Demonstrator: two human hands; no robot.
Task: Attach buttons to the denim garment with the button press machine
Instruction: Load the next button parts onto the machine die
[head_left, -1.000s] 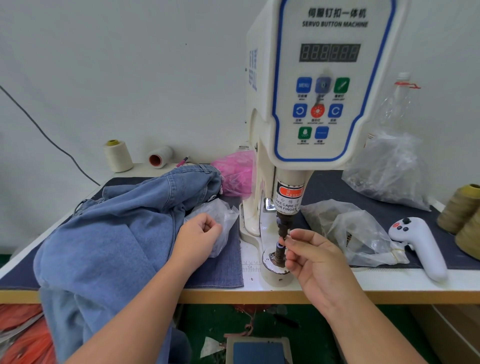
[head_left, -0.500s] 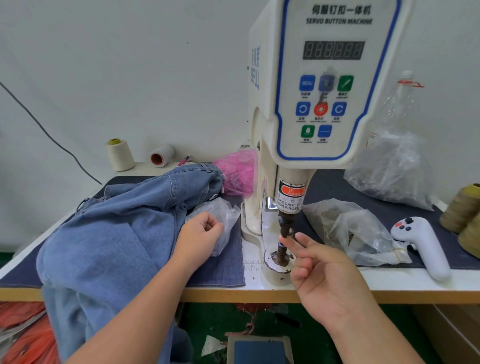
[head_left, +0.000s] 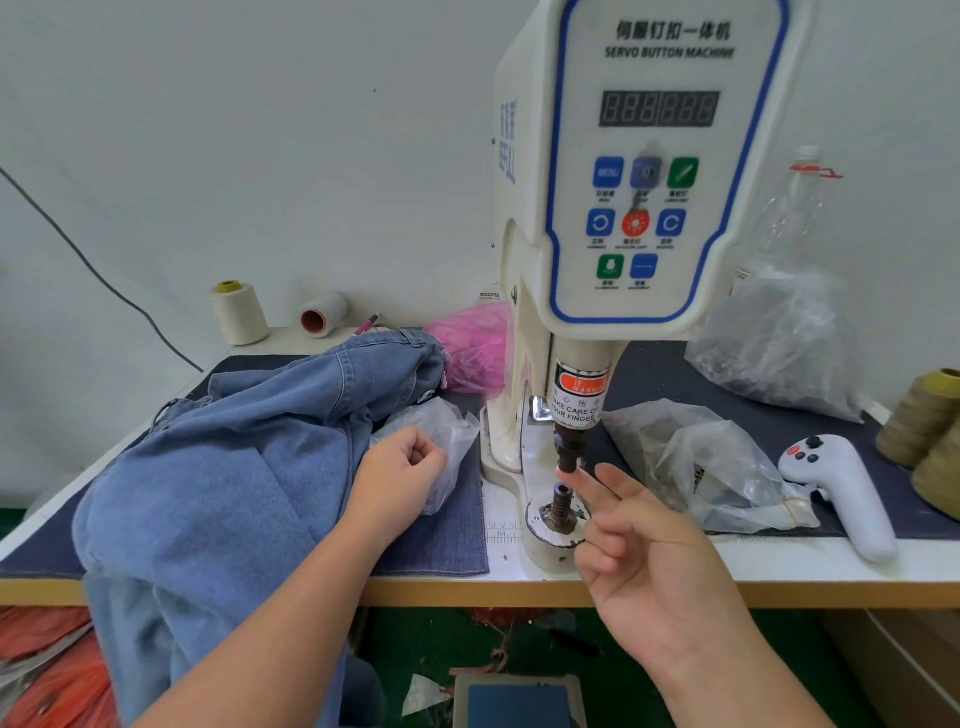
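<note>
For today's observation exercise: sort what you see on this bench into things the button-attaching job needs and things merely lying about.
Belongs to the job:
button press machine
denim garment
lower die
left hand
right hand

Just lying about:
cream thread cone
pink bag
white handheld controller
olive thread cones
plastic bottle

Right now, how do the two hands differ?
The left hand is curled in a loose fist beside the denim, on a clear bag. The right hand is open, fingers spread, one fingertip up at the press punch. Neither visibly holds a button.
</note>
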